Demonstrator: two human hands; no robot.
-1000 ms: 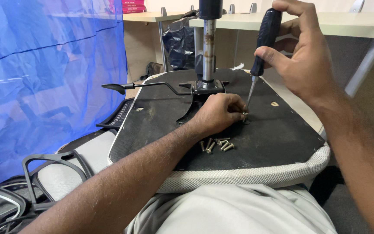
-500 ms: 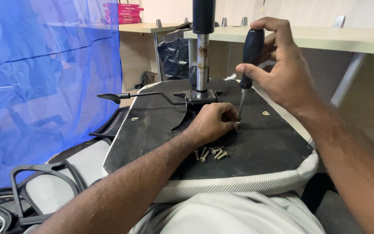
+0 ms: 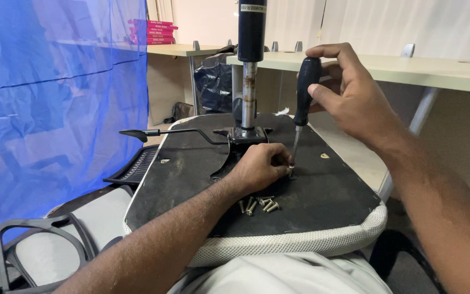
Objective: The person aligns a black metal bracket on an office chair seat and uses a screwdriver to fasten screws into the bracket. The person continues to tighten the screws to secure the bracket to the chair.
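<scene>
An upturned office chair seat with a black underside lies across my lap. Its metal mechanism plate carries an upright gas cylinder and a side lever. My right hand grips the black handle of a screwdriver, held upright with its tip on a screw in the seat. My left hand pinches that screw at the tip, fingers closed around it. Several loose screws lie on the seat just in front of my left hand.
A blue mesh sheet hangs at the left. A black chair armrest frame and a mesh chair back lie on the floor at the left. Long desks stand behind, with a black bag and red boxes.
The view has shifted so the seat and hands sit lower in frame. Both hands stay on the screw and screwdriver; the right hand's fingers have turned on the handle.
</scene>
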